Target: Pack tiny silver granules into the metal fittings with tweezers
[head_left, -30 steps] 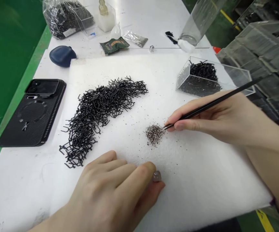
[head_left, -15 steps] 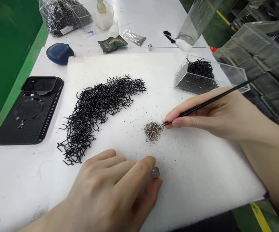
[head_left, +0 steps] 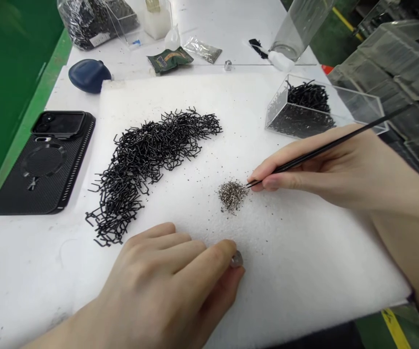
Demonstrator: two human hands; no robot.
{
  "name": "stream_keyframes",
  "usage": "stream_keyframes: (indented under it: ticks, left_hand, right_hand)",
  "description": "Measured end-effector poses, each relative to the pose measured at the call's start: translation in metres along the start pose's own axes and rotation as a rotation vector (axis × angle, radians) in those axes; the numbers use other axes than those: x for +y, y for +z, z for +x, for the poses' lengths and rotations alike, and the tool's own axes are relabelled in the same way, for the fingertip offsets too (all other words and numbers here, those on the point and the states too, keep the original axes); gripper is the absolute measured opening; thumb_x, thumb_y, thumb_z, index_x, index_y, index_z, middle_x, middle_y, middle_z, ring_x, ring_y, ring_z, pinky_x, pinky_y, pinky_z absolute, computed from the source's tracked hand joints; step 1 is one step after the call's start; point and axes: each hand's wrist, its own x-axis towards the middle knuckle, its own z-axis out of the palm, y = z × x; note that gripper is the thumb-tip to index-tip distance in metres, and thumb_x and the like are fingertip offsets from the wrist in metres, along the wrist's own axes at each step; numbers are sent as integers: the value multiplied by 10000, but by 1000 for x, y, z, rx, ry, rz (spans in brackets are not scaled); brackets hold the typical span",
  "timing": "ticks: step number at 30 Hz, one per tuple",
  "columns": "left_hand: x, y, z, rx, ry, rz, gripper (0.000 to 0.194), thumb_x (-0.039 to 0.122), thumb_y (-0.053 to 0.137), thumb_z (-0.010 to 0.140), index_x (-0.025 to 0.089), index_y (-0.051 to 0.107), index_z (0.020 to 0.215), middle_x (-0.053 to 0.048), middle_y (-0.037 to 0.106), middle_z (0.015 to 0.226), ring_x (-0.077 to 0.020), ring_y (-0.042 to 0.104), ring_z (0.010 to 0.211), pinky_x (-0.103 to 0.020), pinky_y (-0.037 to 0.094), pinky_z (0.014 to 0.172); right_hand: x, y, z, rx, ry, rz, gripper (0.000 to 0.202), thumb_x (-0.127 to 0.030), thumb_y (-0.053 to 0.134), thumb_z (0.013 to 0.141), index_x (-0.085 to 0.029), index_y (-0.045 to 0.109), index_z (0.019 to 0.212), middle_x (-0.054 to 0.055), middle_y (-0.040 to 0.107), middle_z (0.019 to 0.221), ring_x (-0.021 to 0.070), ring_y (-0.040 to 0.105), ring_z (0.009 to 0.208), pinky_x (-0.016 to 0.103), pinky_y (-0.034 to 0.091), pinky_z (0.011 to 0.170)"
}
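Black tweezers (head_left: 325, 149) are pinched in my right hand (head_left: 325, 167), with their tips at the right edge of a small heap of tiny shiny brown and silver grains (head_left: 231, 195). My left hand (head_left: 173, 281) rests on the white foam sheet (head_left: 289, 271), closed, with a small greyish translucent piece (head_left: 236, 259) between thumb and index finger. Whether the tweezer tips hold a grain is too small to tell. Beyond my left hand lies a curved pile of short bent black pieces (head_left: 151, 155). A clear box (head_left: 278, 114) with more black pieces stands behind my right hand.
A black phone (head_left: 45, 162) lies at the left, below a dark blue rounded object (head_left: 89, 76). Along the back are a bag of black pieces (head_left: 85, 24), a green packet (head_left: 169, 60), a small clear bag (head_left: 204, 50) and a clear cylinder (head_left: 296, 29). Stacked clear drawers (head_left: 394, 68) stand right.
The view has shifted slightly, moving the heap, clear box and right hand a little rightward in the picture. The grip on the tweezers and on the small piece looks the same.
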Motion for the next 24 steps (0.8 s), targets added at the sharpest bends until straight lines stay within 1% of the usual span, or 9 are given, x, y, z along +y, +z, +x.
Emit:
stream_keyframes:
  ticks: [3,5,8,10,12,14,17,20,24]
  left_hand:
    - [-1,1,17,25,-18,25,142,301,765,1145,255,779,1011,70,642,621,-140,624,517,-272,551,582]
    - [-3,0,30,46,-21,36,183,403,769,1156,262,799,1043,53,650,633,-159,664,562,-274,591,616]
    - [-4,0,39,58,-31,41,237,465,753,1168,264,816,1061,40,659,644,-171,689,598,-274,610,634]
    - [-4,-1,34,61,-42,42,227,447,745,1175,266,821,1061,42,662,643,-169,686,596,-267,601,626]
    - [-3,-2,23,59,-56,45,205,380,728,1184,266,817,1039,53,662,633,-158,666,572,-257,569,598]
    - [-1,-2,10,52,-67,51,230,262,696,1184,251,796,977,67,653,612,-140,621,528,-257,509,553]
    - [1,0,-2,58,-73,54,290,130,681,1154,208,756,885,75,654,600,-121,584,489,-296,437,515]
    - [1,2,-4,64,-73,49,295,128,701,1152,183,762,869,69,667,607,-123,600,502,-315,426,521]
    - [1,4,-2,75,-70,53,313,122,690,1164,180,777,870,74,649,598,-125,559,501,-322,388,511]
  right_hand:
    - [1,0,1,-3,-6,-4,143,-469,1098,906,-379,1013,978,17,971,1004,282,940,903,403,788,782]
    - [-2,-1,1,-3,-7,1,142,-477,1094,906,-378,1011,965,14,971,995,275,938,884,392,782,761]
    - [-11,-1,-1,15,2,-28,123,-478,1069,935,-373,1004,928,22,962,958,284,926,862,410,777,746]
    - [-17,0,-5,41,-27,-28,94,-437,1077,926,-388,999,910,20,954,942,297,916,860,425,771,734]
    - [-19,4,-9,42,-101,7,120,-340,1080,919,-427,998,932,0,954,954,299,914,872,421,771,741]
    - [-19,9,-13,-18,-158,53,201,-275,1062,928,-460,997,975,-21,957,972,294,925,898,410,782,779]
    - [-19,16,-15,-170,-159,92,158,-296,1040,957,-442,999,1001,-19,969,988,280,945,925,379,791,826]
    - [-18,20,-15,-272,-153,98,137,-280,1033,963,-402,1006,1020,-9,979,1025,261,951,931,344,786,855]
    - [-14,20,-15,-281,-157,76,187,-264,1023,958,-426,1009,1051,-15,980,1051,267,943,920,348,784,861]
